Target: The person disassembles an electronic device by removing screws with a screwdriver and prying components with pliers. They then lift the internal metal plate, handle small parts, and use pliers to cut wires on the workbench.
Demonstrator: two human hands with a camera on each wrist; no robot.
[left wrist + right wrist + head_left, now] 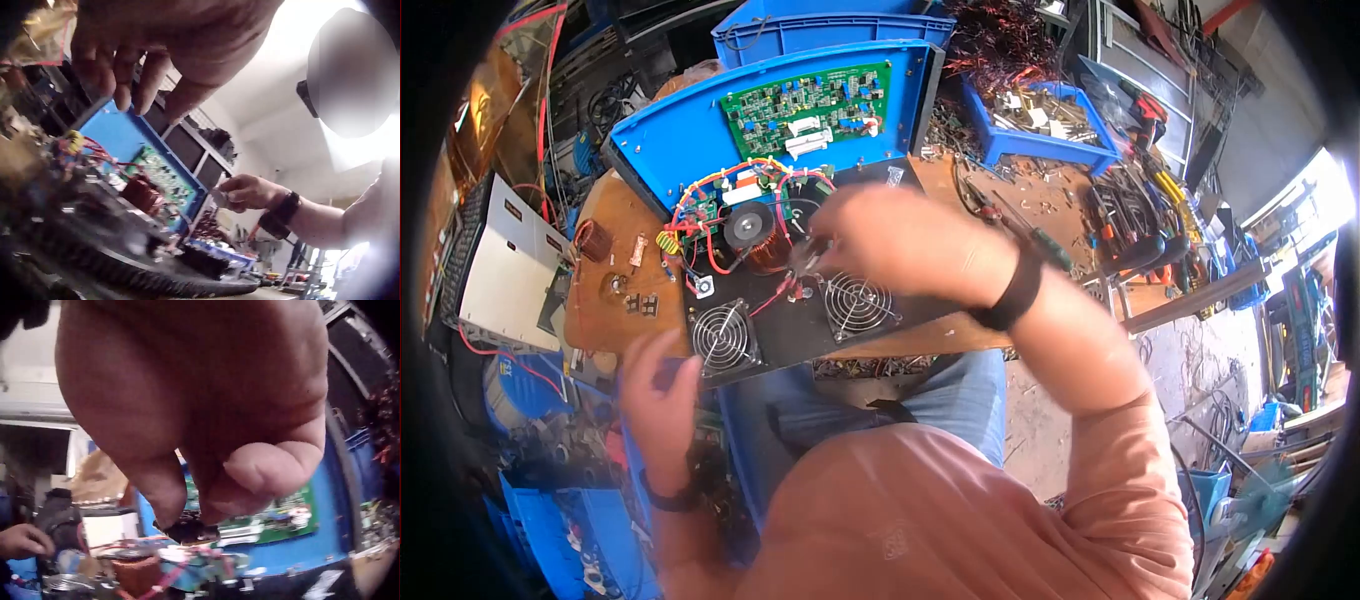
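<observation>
My right hand (900,240) is over the opened blue-and-black electrical unit, its thumb and fingers pinching a small dark part (187,531), seen in the right wrist view. Beneath it are a copper coil (136,575) and red wires. My left hand (658,400) hangs in the air at the front left, beside a round fan grille (725,337), with relaxed fingers and nothing in them. A second fan grille (859,304) lies just in front of my right hand. A green circuit board (805,105) is fixed to the upright blue panel (665,155).
Behind the unit is a blue crate (830,42). A blue tray (1050,148) of small metal pieces stands at the back right, beside several hand tools. Screwdrivers lie right of the unit. On the left are a white case (510,265) and loose small parts on the wooden table (600,320).
</observation>
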